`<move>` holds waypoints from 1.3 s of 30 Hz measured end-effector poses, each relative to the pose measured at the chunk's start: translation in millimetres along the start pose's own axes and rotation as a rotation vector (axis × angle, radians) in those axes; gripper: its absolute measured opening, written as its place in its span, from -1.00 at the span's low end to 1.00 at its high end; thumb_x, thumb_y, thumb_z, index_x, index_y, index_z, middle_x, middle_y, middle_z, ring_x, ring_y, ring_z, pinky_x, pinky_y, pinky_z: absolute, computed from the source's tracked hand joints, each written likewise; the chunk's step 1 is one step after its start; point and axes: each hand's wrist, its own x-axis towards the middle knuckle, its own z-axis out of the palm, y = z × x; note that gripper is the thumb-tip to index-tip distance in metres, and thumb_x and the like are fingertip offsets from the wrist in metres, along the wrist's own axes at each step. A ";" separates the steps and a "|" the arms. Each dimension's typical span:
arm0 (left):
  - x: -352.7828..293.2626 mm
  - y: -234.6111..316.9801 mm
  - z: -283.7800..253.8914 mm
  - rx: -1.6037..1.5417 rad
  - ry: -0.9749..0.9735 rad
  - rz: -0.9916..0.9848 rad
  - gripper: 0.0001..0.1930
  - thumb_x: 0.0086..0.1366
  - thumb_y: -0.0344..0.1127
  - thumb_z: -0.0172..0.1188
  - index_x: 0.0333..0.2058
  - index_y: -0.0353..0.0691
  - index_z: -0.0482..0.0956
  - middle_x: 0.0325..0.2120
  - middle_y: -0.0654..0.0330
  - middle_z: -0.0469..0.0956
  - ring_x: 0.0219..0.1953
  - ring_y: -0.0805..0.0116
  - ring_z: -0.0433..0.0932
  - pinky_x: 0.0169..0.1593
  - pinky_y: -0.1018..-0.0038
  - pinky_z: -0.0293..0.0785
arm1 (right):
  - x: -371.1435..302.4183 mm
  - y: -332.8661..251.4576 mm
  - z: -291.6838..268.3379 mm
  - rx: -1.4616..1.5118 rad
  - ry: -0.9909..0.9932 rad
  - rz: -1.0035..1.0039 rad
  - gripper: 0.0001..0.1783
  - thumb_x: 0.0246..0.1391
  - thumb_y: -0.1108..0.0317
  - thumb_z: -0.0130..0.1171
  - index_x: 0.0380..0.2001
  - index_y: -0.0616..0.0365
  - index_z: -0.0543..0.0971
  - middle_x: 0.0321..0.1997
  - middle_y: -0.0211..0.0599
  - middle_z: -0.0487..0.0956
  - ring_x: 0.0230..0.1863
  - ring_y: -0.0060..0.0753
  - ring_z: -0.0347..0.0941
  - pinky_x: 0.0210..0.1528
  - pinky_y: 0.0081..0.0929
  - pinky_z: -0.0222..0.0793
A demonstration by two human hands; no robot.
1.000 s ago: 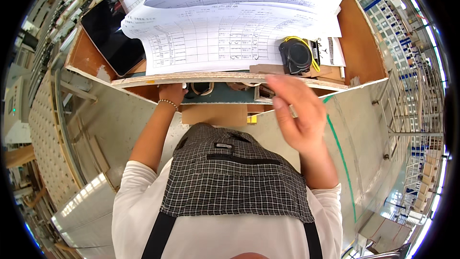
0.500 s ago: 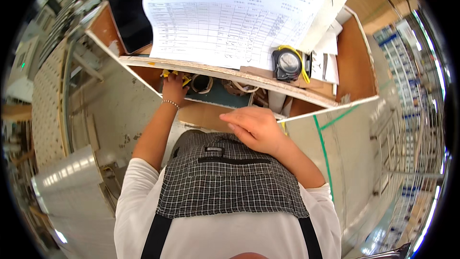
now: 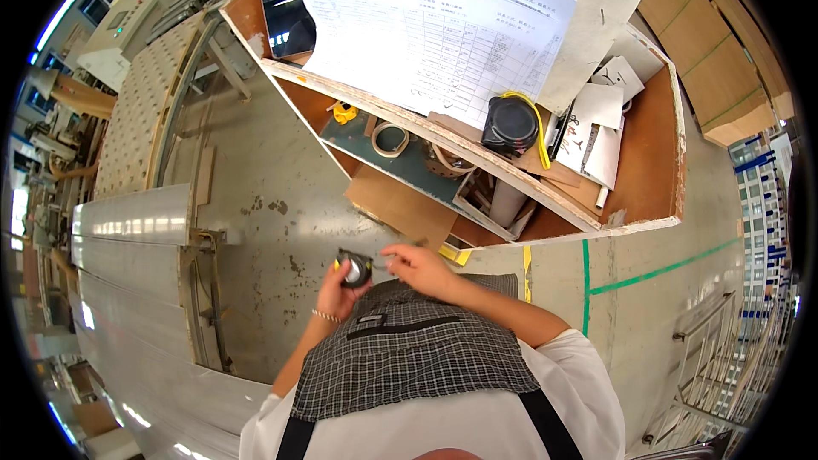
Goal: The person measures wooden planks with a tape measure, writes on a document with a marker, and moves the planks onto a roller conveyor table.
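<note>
My left hand (image 3: 336, 299) is closed round a small black tape measure (image 3: 357, 269) with a silver round face, held in front of my checked apron (image 3: 417, 353). My right hand (image 3: 428, 275) is just to the right of it, thumb and fingertips pinched together near the tape's edge; what is between them is too small to make out. Ahead stands a wooden shelf unit (image 3: 366, 95). A yellow object (image 3: 344, 112) and a tan ring (image 3: 390, 140) like a tape roll lie on its lower shelf.
Printed sheets (image 3: 434, 43), a phone (image 3: 287, 10) and another black tape measure (image 3: 511, 123) rest on the unit's top. A brown board (image 3: 400, 204) sits below the shelf. To my left is a long grey panelled surface (image 3: 132, 281); to the right, a metal rack (image 3: 694, 366).
My left hand has come out of the lower shelf and back toward my body, now with a tape measure. My right hand has moved left and pinched. The view has turned left.
</note>
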 end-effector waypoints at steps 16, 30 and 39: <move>-124.5 42.4 -101.3 -0.236 0.029 0.025 -0.48 0.42 -0.01 -0.12 0.14 -0.32 0.32 0.02 0.07 0.46 0.05 0.27 0.45 0.17 0.35 0.32 | 95.7 -17.3 186.8 -0.186 -0.679 -0.213 -0.78 0.12 0.19 0.12 -0.22 0.03 0.53 -0.30 -0.27 0.60 -0.26 -0.29 0.53 -0.21 -0.36 0.40; -115.9 137.3 -262.0 0.150 -0.128 0.209 -0.54 0.43 -0.09 -0.13 0.16 -0.24 0.23 -0.19 0.17 0.44 -0.18 0.39 0.45 -0.04 0.45 0.39 | 189.6 -135.8 315.1 0.021 -0.478 -0.221 -0.67 -0.12 0.38 0.23 -0.20 0.09 0.51 -0.54 -0.41 0.46 -0.49 -0.55 0.38 -0.44 -0.50 0.28; -113.5 118.2 -341.2 0.501 0.349 0.097 -0.70 0.36 -0.16 0.02 -0.10 -0.25 0.49 -0.40 0.20 0.51 -0.36 0.45 0.48 -0.25 0.47 0.43 | 295.4 -239.5 291.6 0.635 -0.267 -0.073 -0.72 -0.05 0.50 0.17 -0.19 0.09 0.46 -0.60 -0.50 0.37 -0.67 -0.68 0.17 -0.65 -0.59 0.06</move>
